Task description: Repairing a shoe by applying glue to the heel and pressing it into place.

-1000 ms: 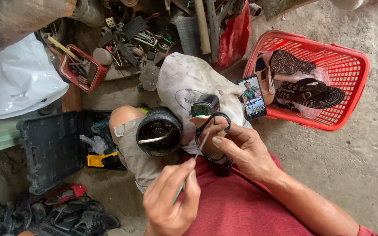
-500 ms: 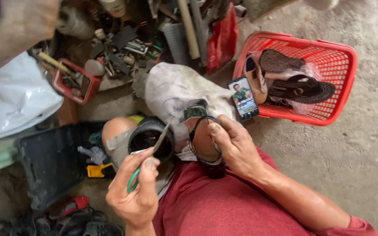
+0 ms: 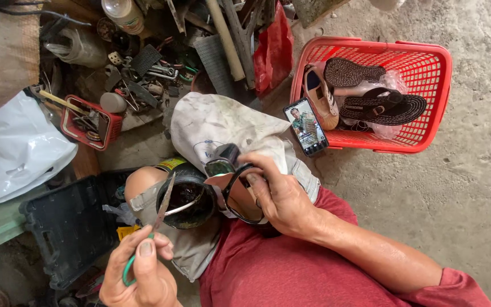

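Note:
My right hand point(image 3: 277, 196) grips a sandal point(image 3: 231, 185) with black straps on my lap, its sole turned up. My left hand point(image 3: 140, 273) holds a thin green-handled brush or blade point(image 3: 157, 219), its tip over a round black tin of glue point(image 3: 186, 196) that rests on my left knee. A dirty grey cloth point(image 3: 217, 125) covers my other knee. A phone point(image 3: 306, 128) with a lit screen leans at the edge of the cloth beside the red basket.
A red plastic basket point(image 3: 427, 74) at the upper right holds several sandals and soles. Scattered tools, a small red tray point(image 3: 89, 122) and a bottle lie at the upper left. A white bag point(image 3: 12, 150) and an open black case point(image 3: 69, 227) sit at the left.
My left hand has drawn the green-handled tool away from the sandal, down and to the left, over the glue tin. The right hand has kept hold of the sandal.

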